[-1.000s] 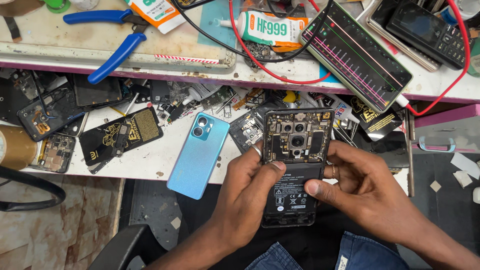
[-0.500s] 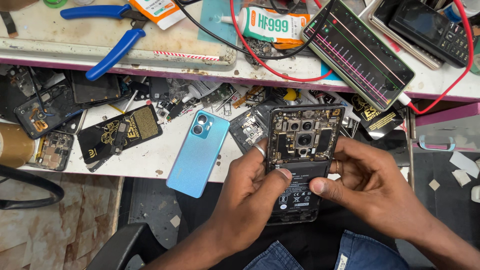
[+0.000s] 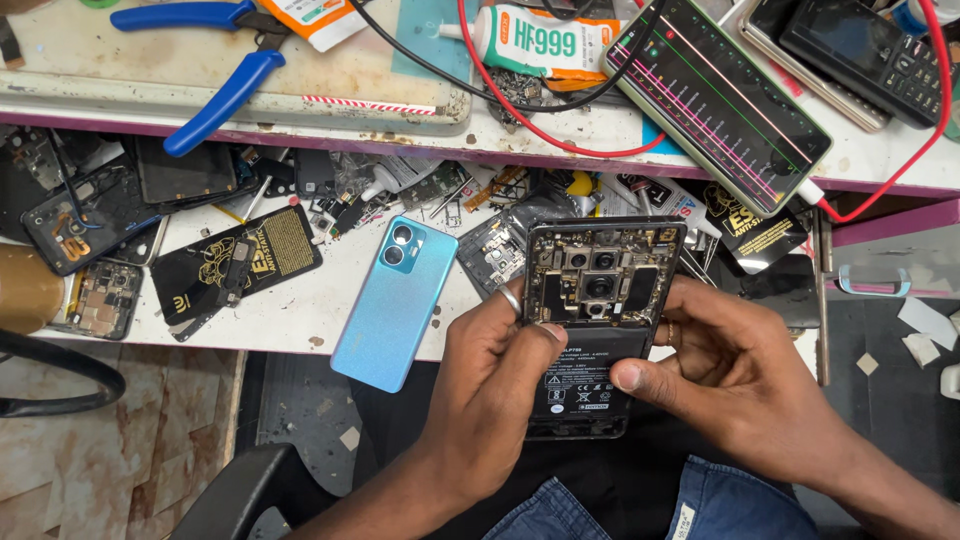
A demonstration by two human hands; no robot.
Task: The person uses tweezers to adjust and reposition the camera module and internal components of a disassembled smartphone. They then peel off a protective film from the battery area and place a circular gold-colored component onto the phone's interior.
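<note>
Both hands hold an opened phone [image 3: 598, 300] with its back cover off, so the circuit board, camera modules and black battery show. My left hand [image 3: 495, 385] grips its left side, thumb resting on the battery, a ring on one finger. My right hand [image 3: 730, 370] grips the right side, thumb pressed on the battery's edge. The phone is held upright over my lap, just in front of the lower shelf [image 3: 300, 300]. A blue phone back cover [image 3: 394, 302] lies on that shelf to the left of my left hand, overhanging the edge.
The lower shelf is littered with phone parts, black anti-static bags [image 3: 235, 265] and broken phones [image 3: 90, 215]. On the upper bench lie blue-handled pliers [image 3: 215, 60], a glue tube [image 3: 545, 40], a lit phone with coloured lines [image 3: 715, 95], a keypad phone [image 3: 865, 50], and red and black wires [image 3: 560, 140].
The opened phone has shifted slightly in my hands, and my left thumb has slid lower along the battery. The camera view moved a little; nothing on the bench has moved.
</note>
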